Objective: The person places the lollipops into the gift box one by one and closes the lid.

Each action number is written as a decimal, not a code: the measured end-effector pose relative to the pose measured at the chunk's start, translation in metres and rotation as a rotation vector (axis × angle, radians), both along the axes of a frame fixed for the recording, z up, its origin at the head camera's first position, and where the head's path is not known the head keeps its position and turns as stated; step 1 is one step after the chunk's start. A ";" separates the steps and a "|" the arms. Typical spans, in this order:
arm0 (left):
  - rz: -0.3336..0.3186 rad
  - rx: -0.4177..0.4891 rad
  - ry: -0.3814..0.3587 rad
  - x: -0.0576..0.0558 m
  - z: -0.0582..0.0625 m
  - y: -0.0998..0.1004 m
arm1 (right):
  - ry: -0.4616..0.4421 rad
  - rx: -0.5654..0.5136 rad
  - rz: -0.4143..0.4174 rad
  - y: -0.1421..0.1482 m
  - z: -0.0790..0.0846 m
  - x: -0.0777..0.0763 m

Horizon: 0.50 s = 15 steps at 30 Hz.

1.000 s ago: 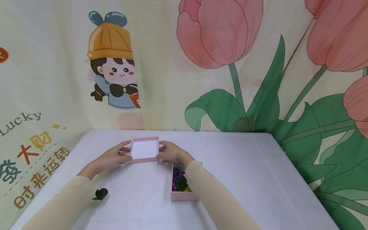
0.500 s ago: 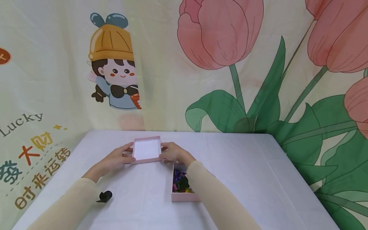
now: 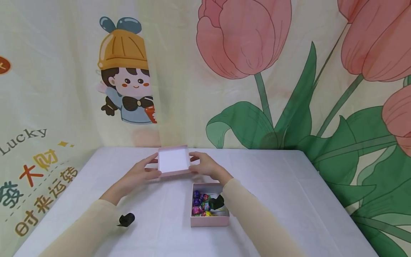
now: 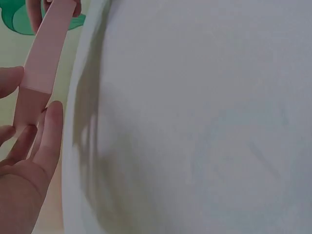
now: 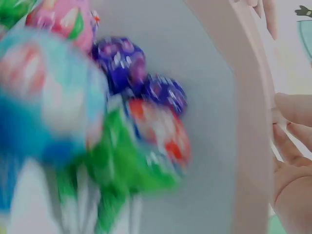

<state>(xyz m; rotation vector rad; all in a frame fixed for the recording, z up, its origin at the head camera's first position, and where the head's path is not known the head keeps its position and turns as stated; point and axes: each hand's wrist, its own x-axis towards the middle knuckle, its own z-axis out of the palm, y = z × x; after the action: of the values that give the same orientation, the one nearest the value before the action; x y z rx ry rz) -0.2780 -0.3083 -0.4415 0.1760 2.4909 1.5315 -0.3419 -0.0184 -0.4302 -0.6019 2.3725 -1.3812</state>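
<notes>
A shallow pink box lid (image 3: 174, 160), its white inside facing me, is held up between both hands over the back of the table. The left hand (image 3: 138, 174) pinches its left side, thumb and fingers spread along the edge; the left wrist view shows the lid edge-on. From the right, the right hand (image 3: 210, 166) pinches the opposite side. Nearer to me, below the right hand, stands an uncovered pink box (image 3: 209, 222) holding wrapped lollipops (image 5: 146, 141) in purple, pink, green and blue. The right forearm passes beside it.
A white cloth (image 3: 282, 200) covers the table, whose far edge meets a printed curtain (image 3: 179, 89) with tulips and a cartoon figure. Small black devices at the left sleeve (image 3: 77, 228) and right sleeve (image 3: 257, 217) overlap the table and the box in the head view.
Both hands have carried the lid to the right and slightly up. The right forearm has moved right, so more of the box and its lollipops shows.
</notes>
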 end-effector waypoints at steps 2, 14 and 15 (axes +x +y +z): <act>0.003 0.009 0.010 -0.001 0.003 0.007 | -0.016 -0.019 0.003 0.008 0.005 0.000; 0.054 0.084 0.056 0.008 0.021 0.062 | -0.002 -0.079 -0.023 0.066 0.030 0.021; 0.054 0.093 0.062 0.009 0.023 0.067 | 0.006 -0.085 -0.035 0.071 0.032 0.024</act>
<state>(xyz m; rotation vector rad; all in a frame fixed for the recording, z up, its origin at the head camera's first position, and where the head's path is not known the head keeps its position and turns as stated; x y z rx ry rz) -0.2688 -0.2409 -0.4186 0.1756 2.4924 1.6892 -0.3179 0.0526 -0.3984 -0.5902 2.3493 -1.5033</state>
